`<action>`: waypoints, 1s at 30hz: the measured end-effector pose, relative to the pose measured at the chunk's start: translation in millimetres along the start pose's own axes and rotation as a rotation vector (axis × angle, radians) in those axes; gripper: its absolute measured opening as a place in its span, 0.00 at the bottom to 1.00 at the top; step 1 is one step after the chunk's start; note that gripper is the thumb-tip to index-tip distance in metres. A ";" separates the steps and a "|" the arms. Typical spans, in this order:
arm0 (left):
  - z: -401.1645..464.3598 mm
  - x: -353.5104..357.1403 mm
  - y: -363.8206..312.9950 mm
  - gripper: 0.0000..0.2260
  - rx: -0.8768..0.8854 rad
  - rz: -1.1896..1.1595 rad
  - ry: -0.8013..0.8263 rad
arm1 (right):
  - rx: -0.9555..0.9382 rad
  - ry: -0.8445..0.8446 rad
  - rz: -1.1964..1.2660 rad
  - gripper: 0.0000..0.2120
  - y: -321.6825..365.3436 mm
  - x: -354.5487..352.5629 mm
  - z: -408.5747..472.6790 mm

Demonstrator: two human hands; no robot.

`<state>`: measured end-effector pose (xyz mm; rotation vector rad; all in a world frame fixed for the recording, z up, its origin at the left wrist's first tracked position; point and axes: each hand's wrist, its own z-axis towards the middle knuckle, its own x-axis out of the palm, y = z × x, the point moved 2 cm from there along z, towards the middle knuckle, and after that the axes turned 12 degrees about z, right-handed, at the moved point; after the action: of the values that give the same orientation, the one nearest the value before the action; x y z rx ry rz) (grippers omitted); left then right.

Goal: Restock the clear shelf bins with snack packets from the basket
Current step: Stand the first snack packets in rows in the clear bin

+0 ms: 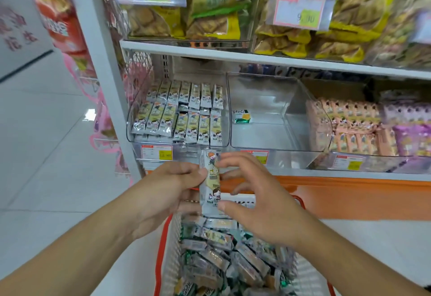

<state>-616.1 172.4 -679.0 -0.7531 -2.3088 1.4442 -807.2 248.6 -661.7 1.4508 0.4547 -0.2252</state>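
My left hand [172,186] and my right hand [254,202] both grip a small stack of white snack packets [210,183], held upright above the basket [163,244]. The red-and-white basket holds several loose packets [224,260]. Just above my hands sits the left clear bin [133,118], filled with rows of the same white and yellow packets [186,113]. The middle clear bin [303,109] holds a single green and yellow packet [242,116].
A bin of pink packets [349,127] and purple packets [410,137] stands to the right. The upper shelf [233,55] carries bins of yellow biscuit bags. An orange shelf edge [349,186] runs behind the basket. White floor tiles lie to the left.
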 end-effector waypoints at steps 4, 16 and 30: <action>1.2 3.2 -4.4 0.10 0.013 -0.023 0.059 | -0.012 -0.004 -0.051 0.36 -2.5 1.5 8.1; 3.6 -61.6 -28.0 0.17 0.308 1.230 -0.510 | 0.046 -0.143 -0.121 0.33 6.8 4.1 61.7; 3.6 -85.2 -27.7 0.28 0.043 1.555 -0.450 | 0.124 0.036 -0.363 0.25 -8.0 18.3 230.2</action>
<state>-556.2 110.3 -654.7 -2.7583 -1.7106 2.2754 -756.9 23.1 -664.2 1.4875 0.7444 -0.5253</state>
